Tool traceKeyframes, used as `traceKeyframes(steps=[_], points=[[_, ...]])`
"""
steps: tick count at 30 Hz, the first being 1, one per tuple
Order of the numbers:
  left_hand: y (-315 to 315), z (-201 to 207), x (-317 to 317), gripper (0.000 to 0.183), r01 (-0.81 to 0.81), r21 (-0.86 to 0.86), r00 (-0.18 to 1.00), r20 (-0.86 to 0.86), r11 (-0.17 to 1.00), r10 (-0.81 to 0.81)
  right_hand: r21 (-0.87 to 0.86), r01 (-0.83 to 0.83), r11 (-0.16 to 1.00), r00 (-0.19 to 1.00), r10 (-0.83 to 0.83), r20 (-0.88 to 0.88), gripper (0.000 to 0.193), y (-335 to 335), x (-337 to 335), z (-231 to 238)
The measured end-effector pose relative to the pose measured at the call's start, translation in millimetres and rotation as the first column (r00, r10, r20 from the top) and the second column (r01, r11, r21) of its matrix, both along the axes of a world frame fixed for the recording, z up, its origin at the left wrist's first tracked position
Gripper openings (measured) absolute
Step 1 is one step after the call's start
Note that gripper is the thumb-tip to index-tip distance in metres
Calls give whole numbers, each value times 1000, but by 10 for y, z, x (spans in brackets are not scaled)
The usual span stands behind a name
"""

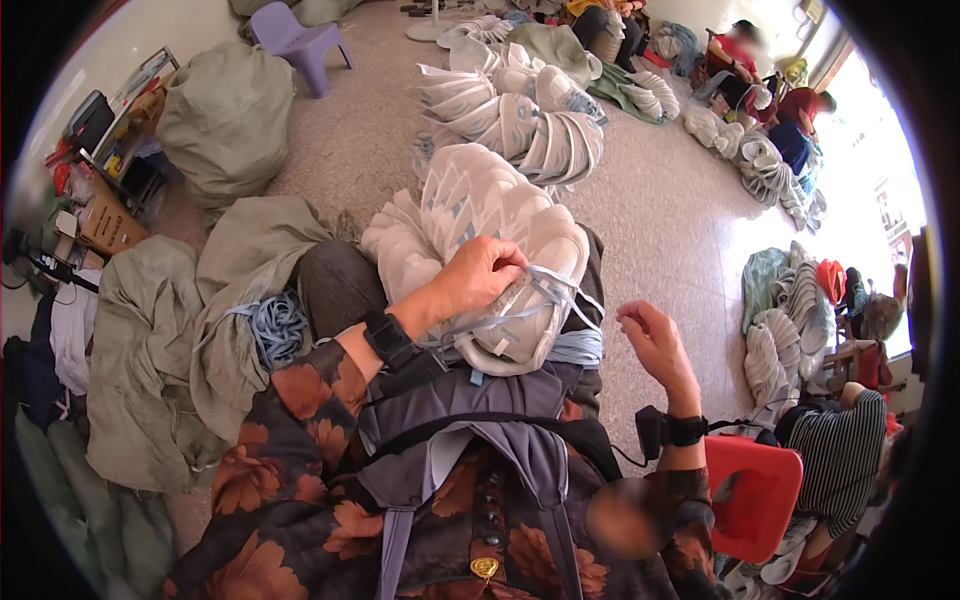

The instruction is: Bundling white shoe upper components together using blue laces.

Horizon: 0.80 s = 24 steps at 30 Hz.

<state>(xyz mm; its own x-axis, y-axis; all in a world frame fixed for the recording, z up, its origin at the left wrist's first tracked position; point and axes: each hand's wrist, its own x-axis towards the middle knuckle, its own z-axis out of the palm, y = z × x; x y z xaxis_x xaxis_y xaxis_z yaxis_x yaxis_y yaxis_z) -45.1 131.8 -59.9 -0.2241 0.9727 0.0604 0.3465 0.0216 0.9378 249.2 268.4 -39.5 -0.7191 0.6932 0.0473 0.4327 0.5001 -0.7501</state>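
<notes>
Sat with a white shoe (520,335) on the lap, at the near end of a row of white shoes (465,190) packed close together. Had the left hand (480,275) over this shoe, with thumb and finger pressed together. Pinched a light blue lace (555,278) there, with more of it looping across the shoe and out by its right side. Held the right hand (655,345) up in the air, to the right of the shoe and apart from it, with loosely bent fingers. Could not tell about any pinching at those fingertips. Wore a black band on each wrist. Had on a dark shirt (250,475) with big orange-brown flowers, and a purple-grey cloth (490,400) at the waist.

Had a heap of blue laces (275,328) just beside the left knee, on green-grey cloth (250,255). Had a bundle of blue laces (577,348) to the right of the shoe. Saw more white shoes (540,130) out in front, in curvy rows. Saw a purple chair (297,45) near a big green-grey sack (225,125). Saw a red stool (758,495) near the right arm, and a person in a striped top (835,455) past it.
</notes>
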Motion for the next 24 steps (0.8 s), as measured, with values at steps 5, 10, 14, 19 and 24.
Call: traceKeyframes(steps=[5, 10, 14, 19, 24], points=[[31, -121, 82, 8, -60, 111, 994, -79, 992, 69, 105, -159, 982, 973, 174, -155, 12, -213, -535, 130], [-17, -124, 105, 11, -82, 244, 907, -383, 966, 174, 205, -370, 906, 907, 400, -130, 16, -510, -893, 134], [23, -93, 102, 11, -29, 300, 851, -493, 954, 181, 317, -354, 880, 919, 391, -57, 16, -462, -974, 22], [-85, -258, 210, 9, 68, 392, 608, -745, 917, 274, 331, -336, 882, 917, 386, -98, 16, -516, -984, -108], [-376, -231, 417, 34, -67, 366, 766, -577, 928, 282, -349, -192, 917, 929, 55, -366, 26, -297, -865, -402]])
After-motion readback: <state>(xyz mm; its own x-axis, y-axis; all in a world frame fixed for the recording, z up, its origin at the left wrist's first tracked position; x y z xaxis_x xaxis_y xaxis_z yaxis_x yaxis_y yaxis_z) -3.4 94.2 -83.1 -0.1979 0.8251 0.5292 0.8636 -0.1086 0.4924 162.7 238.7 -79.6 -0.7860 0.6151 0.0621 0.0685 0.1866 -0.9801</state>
